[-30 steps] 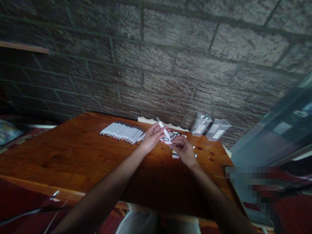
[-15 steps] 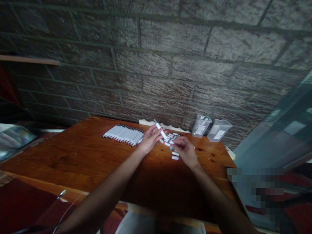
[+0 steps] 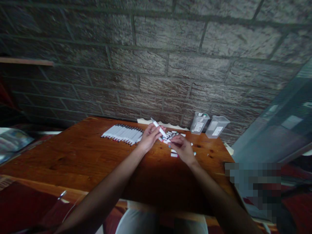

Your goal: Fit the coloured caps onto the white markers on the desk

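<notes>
My left hand (image 3: 149, 137) is closed around a white marker (image 3: 158, 127) that points up and to the left above the wooden table (image 3: 73, 156). My right hand (image 3: 182, 149) is curled with its fingertips pinched near the marker's lower end, over a pile of small white caps (image 3: 172, 135); what it pinches is too small to make out. A neat row of white markers (image 3: 123, 133) lies flat to the left of my hands.
Two clear plastic containers with labels (image 3: 198, 123) (image 3: 216, 126) stand at the table's far right by the brick wall (image 3: 156, 58). A few loose caps (image 3: 174, 155) lie near my right hand. A pale scalloped strip (image 3: 146, 121) runs along the table's back edge.
Both hands stay together at the cap pile with the marker still held. The view has shifted slightly; the hands barely moved.
</notes>
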`<state>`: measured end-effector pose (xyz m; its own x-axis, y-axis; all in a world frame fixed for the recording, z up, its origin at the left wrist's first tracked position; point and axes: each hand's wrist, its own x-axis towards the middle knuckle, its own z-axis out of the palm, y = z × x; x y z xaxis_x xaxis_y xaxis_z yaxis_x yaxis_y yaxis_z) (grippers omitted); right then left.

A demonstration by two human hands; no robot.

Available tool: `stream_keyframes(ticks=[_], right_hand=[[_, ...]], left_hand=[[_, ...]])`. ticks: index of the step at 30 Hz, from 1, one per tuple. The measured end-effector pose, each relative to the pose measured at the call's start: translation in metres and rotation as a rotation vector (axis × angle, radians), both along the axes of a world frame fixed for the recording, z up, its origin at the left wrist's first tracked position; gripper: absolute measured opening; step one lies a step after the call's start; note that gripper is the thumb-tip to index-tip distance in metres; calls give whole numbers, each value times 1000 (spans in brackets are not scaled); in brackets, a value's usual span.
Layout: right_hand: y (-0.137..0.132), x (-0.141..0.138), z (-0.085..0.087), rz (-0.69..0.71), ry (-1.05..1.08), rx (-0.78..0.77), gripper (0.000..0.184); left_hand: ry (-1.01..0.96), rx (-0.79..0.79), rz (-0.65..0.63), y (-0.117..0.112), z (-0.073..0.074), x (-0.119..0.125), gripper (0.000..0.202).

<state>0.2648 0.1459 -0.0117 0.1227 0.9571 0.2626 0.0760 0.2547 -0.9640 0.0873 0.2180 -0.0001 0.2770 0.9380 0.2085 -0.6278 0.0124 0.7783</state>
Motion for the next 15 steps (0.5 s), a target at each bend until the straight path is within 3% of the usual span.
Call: stream_keyframes(ticks=[11, 15], right_hand=[[0, 2, 4, -20, 11, -41, 47], [-1, 5, 7, 45, 70, -106, 48]], left_hand=[[92, -1, -16, -1, 0, -2, 55], [180, -7, -44, -4, -3, 2, 59]])
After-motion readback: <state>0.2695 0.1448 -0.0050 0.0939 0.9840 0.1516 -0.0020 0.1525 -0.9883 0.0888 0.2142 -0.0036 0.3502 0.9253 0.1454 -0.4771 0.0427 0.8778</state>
